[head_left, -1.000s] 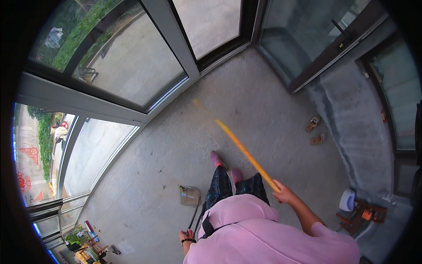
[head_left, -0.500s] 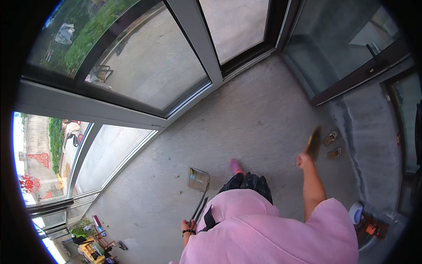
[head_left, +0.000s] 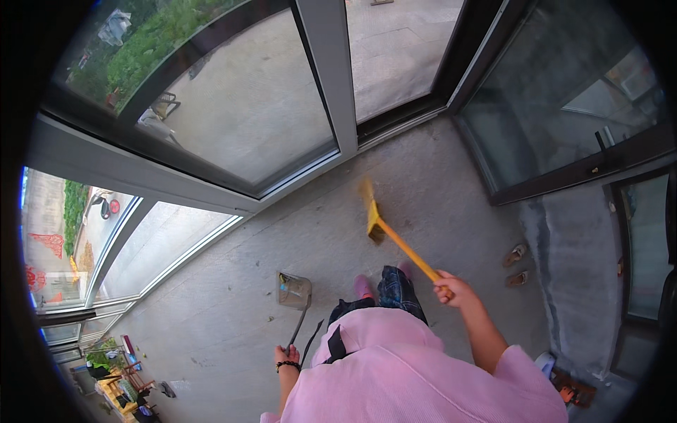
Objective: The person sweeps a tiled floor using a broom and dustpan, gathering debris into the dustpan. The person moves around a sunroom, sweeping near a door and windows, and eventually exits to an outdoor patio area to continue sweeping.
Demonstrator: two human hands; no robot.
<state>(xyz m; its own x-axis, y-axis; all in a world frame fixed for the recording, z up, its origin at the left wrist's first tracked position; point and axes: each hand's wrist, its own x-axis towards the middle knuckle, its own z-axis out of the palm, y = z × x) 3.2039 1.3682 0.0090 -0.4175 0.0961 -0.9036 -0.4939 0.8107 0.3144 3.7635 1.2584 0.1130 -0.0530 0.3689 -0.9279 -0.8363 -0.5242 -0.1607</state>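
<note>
My right hand (head_left: 453,290) is wrapped round the orange handle of a broom (head_left: 410,249). Its yellow head, blurred at the bristles, is over the grey floor ahead of my feet. Down at my left side, my left hand (head_left: 285,354) grips the dark, thin handle of a dustpan (head_left: 296,292). The translucent pan is low by the floor, left of my pink shoes (head_left: 362,286), with a few small bits inside, one yellowish. A dark bead bracelet circles my left wrist.
Large framed glass panels (head_left: 247,106) run along the left and ahead, and a dark-framed glass door (head_left: 564,106) stands at the right. A pair of sandals (head_left: 515,266) lies by the right wall. Wooden furniture and assorted items (head_left: 127,384) crowd the lower left.
My right hand has swung the broom from the far right, near the sandals, leftward to the floor ahead of me. A second shoe now shows. The dustpan stays in my left hand.
</note>
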